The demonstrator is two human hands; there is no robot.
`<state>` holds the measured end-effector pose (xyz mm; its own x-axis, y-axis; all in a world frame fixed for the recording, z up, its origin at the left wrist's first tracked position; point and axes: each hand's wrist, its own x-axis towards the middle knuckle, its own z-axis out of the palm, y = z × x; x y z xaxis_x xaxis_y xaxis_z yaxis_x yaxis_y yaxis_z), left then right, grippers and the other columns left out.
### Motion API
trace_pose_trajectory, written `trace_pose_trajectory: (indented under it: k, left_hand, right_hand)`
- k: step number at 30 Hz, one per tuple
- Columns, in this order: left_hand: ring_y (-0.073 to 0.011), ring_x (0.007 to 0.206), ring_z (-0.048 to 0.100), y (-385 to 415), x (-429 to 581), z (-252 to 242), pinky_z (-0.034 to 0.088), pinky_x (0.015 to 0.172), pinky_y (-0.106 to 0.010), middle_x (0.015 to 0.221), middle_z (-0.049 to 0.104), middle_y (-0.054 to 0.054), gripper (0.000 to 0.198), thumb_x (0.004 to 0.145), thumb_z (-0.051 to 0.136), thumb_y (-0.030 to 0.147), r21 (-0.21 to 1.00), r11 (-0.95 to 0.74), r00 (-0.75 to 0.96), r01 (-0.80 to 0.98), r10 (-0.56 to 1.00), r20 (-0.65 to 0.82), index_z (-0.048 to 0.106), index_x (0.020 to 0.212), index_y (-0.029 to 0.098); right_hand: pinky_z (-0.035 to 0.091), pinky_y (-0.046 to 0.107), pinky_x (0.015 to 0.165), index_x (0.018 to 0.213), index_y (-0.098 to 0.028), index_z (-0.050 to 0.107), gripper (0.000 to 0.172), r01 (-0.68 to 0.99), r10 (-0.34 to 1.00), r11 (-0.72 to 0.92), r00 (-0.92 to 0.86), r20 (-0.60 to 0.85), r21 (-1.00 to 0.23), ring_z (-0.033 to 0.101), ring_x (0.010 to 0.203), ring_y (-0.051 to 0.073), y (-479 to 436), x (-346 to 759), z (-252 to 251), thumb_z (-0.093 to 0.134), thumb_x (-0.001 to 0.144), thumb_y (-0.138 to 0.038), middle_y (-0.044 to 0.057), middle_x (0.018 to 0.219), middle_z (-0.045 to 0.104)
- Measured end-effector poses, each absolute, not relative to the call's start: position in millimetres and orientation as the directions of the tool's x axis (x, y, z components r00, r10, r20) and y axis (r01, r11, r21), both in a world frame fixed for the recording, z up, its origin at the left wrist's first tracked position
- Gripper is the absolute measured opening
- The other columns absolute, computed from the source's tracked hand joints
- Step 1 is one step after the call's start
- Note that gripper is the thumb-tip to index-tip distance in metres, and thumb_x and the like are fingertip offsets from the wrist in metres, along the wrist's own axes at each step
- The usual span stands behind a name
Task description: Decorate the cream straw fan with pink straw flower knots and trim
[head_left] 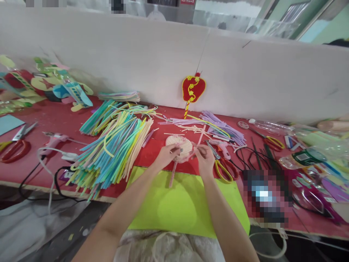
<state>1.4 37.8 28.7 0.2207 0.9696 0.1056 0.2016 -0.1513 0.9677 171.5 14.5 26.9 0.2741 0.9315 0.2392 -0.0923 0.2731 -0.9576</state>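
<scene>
A small round fan of cream pipe cleaners [186, 145] with a pink fuzzy edge lies in front of me, its pink handle [172, 175] pointing toward me. My left hand [167, 155] is closed on the fan's left side, fingertips over its face near a small grey spot. At the right edge, my right hand [205, 157] pinches with thumb and forefinger. A pale pink pipe cleaner [202, 134] slants up from those fingertips. Beneath the handle spreads a yellow-green sheet [177, 207].
Bundled coloured pipe cleaners [109, 153] lie left, purple ones [226, 127] behind right. A red fan with yellow trim [193, 89] stands against the white partition. Scissors [225, 169] and a pink glue gun [222, 147] sit right; another glue gun [56, 140] is left. Cables run both sides.
</scene>
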Motion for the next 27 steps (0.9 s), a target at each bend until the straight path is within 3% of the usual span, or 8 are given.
trace_pose_trajectory:
  k: [4, 7, 10, 14, 17, 22, 25, 27]
  left_hand:
    - [-0.011, 0.067, 0.057, 24.5, 12.4, 31.6, 0.047, 0.065, -0.023, 0.083, 0.064, -0.001, 0.019, 0.073, 0.068, 0.031, 0.886, -0.314, 0.334, 0.342, 0.922, 0.198, 0.065, 0.086, 0.019]
    - [-0.0145, 0.081, 0.059, 17.7, 18.6, 29.7, 0.048, 0.073, -0.026, 0.094, 0.062, -0.003, 0.015, 0.081, 0.062, 0.029, 0.674, -0.489, 0.414, 0.554, 0.864, 0.286, 0.062, 0.092, 0.018]
    - [-0.0181, 0.092, 0.059, 15.1, 21.4, 27.4, 0.049, 0.079, -0.029, 0.099, 0.061, -0.005, 0.019, 0.084, 0.059, 0.024, 0.46, -0.582, 0.467, 0.67, 0.813, 0.348, 0.059, 0.102, 0.018]
    - [-0.019, 0.096, 0.059, 14.8, 20.7, 28.1, 0.047, 0.089, -0.034, 0.102, 0.062, -0.006, 0.023, 0.087, 0.053, 0.018, 0.34, -0.613, 0.456, 0.713, 0.774, 0.439, 0.056, 0.11, 0.018]
    - [-0.0187, 0.097, 0.061, 15.0, 19.2, 28.8, 0.047, 0.091, -0.034, 0.1, 0.066, -0.006, 0.02, 0.089, 0.048, 0.018, 0.371, -0.597, 0.417, 0.711, 0.783, 0.461, 0.058, 0.107, 0.018]
    - [-0.0181, 0.099, 0.063, 15.7, 17.7, 27.7, 0.049, 0.09, -0.034, 0.108, 0.067, -0.007, 0.024, 0.09, 0.044, 0.018, 0.545, -0.504, 0.296, 0.67, 0.855, 0.426, 0.059, 0.108, 0.02]
    - [-0.018, 0.106, 0.06, 18.0, 16.5, 27.9, 0.048, 0.093, -0.033, 0.112, 0.065, -0.006, 0.023, 0.088, 0.046, 0.017, 0.68, -0.454, 0.21, 0.576, 0.886, 0.414, 0.063, 0.104, 0.021]
    - [-0.0189, 0.107, 0.058, 21.5, 15.0, 28.0, 0.045, 0.096, -0.033, 0.111, 0.064, -0.007, 0.021, 0.084, 0.051, 0.015, 0.829, -0.371, 0.102, 0.419, 0.926, 0.363, 0.067, 0.098, 0.02]
  right_hand:
    - [0.05, 0.028, 0.05, 0.085, -0.021, 0.055, 0.028, 0.029, 0.894, 0.279, 0.358, 0.27, -0.96, 0.06, 0.051, 0.013, 10.5, 166.3, 29.9, 0.071, 0.069, -0.037, 0.001, 0.079, 0.07]
    - [0.052, 0.028, 0.056, 0.085, -0.021, 0.055, 0.027, 0.082, 0.872, 0.282, 0.394, 0.291, -0.956, 0.063, 0.057, 0.013, 7.2, 161.2, 30.6, 0.07, 0.07, -0.037, 0.004, 0.088, 0.071]
    - [0.054, 0.029, 0.067, 0.086, -0.02, 0.055, 0.024, 0.147, 0.846, 0.292, 0.421, 0.326, -0.945, 0.067, 0.079, 0.017, 5.1, 157.3, 30.1, 0.067, 0.073, -0.035, 0.006, 0.097, 0.071]
    - [0.056, 0.03, 0.07, 0.088, -0.02, 0.054, 0.023, 0.144, 0.832, 0.29, 0.45, 0.324, -0.946, 0.067, 0.084, 0.018, 3.7, 154.6, 30.9, 0.066, 0.074, -0.035, 0.006, 0.101, 0.07]
    - [0.058, 0.032, 0.069, 0.091, -0.021, 0.053, 0.024, 0.1, 0.847, 0.314, 0.42, 0.326, -0.944, 0.067, 0.082, 0.017, 2.8, 154.0, 30.8, 0.065, 0.075, -0.034, 0.006, 0.103, 0.069]
    - [0.058, 0.032, 0.069, 0.093, -0.021, 0.054, 0.025, 0.094, 0.879, 0.336, 0.326, 0.347, -0.937, 0.068, 0.081, 0.018, 1.5, 154.8, 24.3, 0.068, 0.074, -0.031, 0.005, 0.095, 0.069]
    - [0.056, 0.034, 0.075, 0.093, -0.022, 0.054, 0.027, 0.115, 0.884, 0.355, 0.281, 0.373, -0.928, 0.067, 0.084, 0.018, 2.3, 155.0, 21.6, 0.069, 0.073, -0.031, 0.006, 0.098, 0.067]
    - [0.054, 0.035, 0.08, 0.094, -0.022, 0.053, 0.026, 0.127, 0.877, 0.39, 0.249, 0.41, -0.912, 0.065, 0.092, 0.018, 4.7, 155.8, 21.7, 0.067, 0.075, -0.033, 0.008, 0.109, 0.064]
